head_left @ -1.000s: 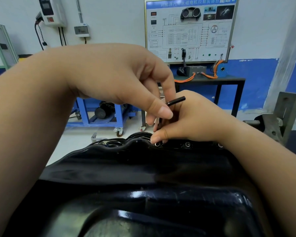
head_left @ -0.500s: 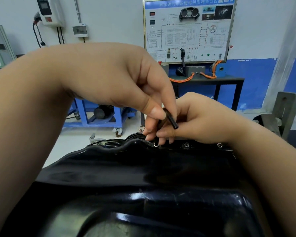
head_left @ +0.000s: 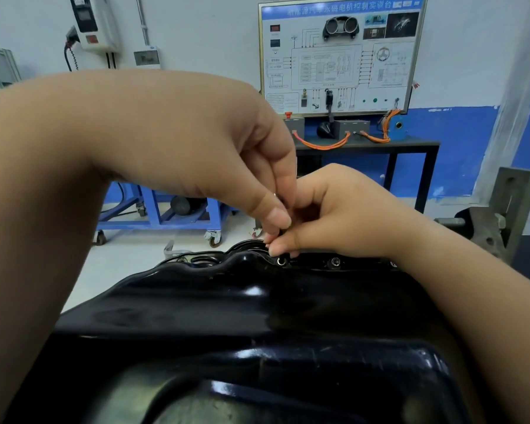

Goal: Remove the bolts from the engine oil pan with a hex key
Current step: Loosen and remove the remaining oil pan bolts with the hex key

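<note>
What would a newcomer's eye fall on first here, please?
The left hand and right hand meet mid-frame, their grip hiding the hex key above a bolt on the far rim of the glossy black pan. Behind, a wiring board stands against the wall.

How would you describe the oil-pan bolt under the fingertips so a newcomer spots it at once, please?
Find the glossy black oil pan in the foreground and follow its far rim to a row of bolt heads. The bolt is leftmost in that row, just right of the rim's hump, under the fingertips of the left hand and right hand; the neighbouring bolt to its right is uncovered.
</note>
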`<state>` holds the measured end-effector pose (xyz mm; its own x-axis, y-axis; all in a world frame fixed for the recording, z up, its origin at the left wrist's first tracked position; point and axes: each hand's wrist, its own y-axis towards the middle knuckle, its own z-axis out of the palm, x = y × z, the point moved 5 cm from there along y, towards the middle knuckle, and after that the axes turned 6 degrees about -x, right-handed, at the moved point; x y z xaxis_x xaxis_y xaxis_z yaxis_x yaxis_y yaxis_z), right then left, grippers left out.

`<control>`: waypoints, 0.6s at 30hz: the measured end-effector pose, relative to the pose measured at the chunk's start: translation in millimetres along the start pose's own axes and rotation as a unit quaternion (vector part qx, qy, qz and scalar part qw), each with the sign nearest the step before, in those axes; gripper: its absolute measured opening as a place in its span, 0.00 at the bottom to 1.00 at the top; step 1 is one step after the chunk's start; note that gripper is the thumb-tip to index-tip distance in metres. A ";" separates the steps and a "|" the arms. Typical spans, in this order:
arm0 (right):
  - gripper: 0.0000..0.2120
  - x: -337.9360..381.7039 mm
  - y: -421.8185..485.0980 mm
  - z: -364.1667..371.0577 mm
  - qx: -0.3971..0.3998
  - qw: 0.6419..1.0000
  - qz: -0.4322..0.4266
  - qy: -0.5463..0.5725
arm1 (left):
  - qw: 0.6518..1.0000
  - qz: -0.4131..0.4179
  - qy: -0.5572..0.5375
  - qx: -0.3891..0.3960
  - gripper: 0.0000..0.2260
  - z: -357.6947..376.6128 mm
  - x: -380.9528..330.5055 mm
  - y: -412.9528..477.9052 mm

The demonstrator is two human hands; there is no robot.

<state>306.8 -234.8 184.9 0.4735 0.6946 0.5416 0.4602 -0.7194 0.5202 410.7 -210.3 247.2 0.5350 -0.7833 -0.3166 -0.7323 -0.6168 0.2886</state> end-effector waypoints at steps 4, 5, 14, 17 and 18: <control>0.06 0.8 -1.7 3.2 0.008 1.000 0.005 0.028 | 1.000 0.004 0.030 0.008 0.09 2.1 13.8 -5.6; 0.06 1.4 -1.8 3.8 0.012 1.000 0.004 0.028 | 1.000 0.017 0.011 -0.005 0.09 3.8 16.5 -8.5; 0.10 2.1 0.8 1.7 -0.007 1.000 0.003 -0.011 | 0.982 -0.013 -0.020 -0.187 0.14 9.6 6.8 -20.3; 0.09 1.6 1.2 3.9 0.013 1.000 0.003 0.014 | 0.975 0.033 0.095 -0.196 0.01 19.4 -1.1 -24.1; 0.11 1.9 0.8 4.1 0.019 1.000 -0.002 0.017 | 0.976 0.033 0.095 -0.194 0.03 21.3 -0.8 -25.6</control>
<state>311.1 -234.0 183.6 0.4459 0.6965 0.5622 0.4913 -0.7154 0.4968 420.1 -192.3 220.8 0.5877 -0.7997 -0.1228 -0.5731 -0.5185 0.6346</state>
